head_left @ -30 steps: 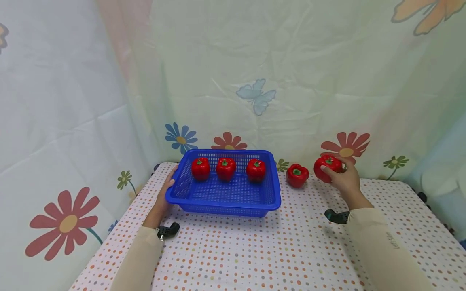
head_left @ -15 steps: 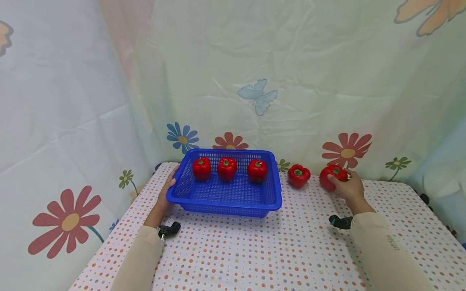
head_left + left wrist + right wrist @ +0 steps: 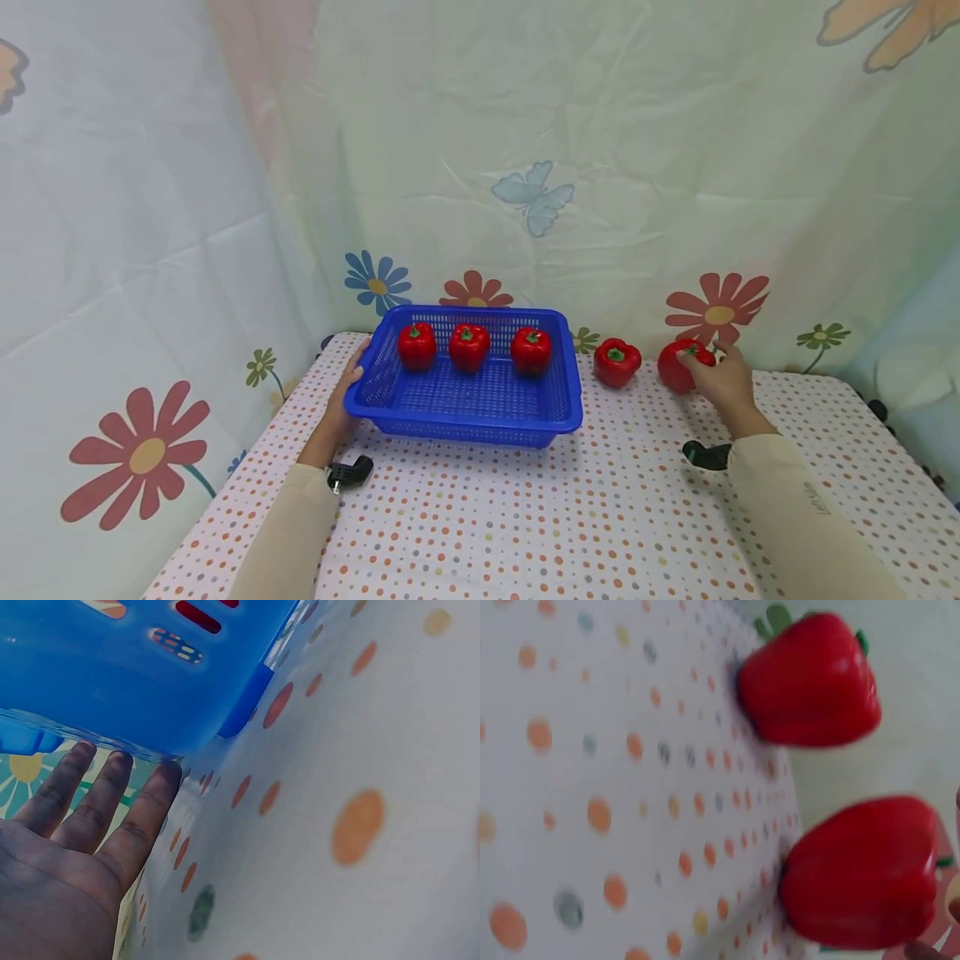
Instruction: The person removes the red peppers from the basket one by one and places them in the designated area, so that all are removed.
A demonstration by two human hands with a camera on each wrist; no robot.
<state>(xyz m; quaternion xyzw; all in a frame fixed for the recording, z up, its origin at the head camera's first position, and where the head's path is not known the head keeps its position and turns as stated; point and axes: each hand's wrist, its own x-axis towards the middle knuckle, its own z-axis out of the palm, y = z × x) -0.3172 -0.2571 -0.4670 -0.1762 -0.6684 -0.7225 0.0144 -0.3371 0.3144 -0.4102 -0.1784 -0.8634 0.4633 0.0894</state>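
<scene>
The right hand (image 3: 722, 379) is at the outer pepper (image 3: 673, 373), the one farthest to the right on the tabletop (image 3: 480, 533), and comes to it from the near right side. Its thumb overlaps the top of the pepper while a finger stands out past the far right edge, so the fingers look spread about it rather than clasped; whether any fingertip touches the red skin I cannot tell, since the right wrist view catches only bits of the fingers at its edge. The pepper stands upright, stem up, its body resting on the cloth, about as wide as tall, so no long axis stands out. From the right hand it lies to the left and slightly away. The inner pepper (image 3: 617, 364) stands to its left with a small gap, between it and the basket (image 3: 465, 422). The basket's long axis runs left to right, and three peppers sit along its far side: left (image 3: 417, 350), middle (image 3: 469, 350) and right (image 3: 531, 353). The left hand (image 3: 343, 398) rests against the basket's left end, fingers straight, tips meeting it from outside; it is well apart from the outer pepper, so the right is clearly nearer.
</scene>
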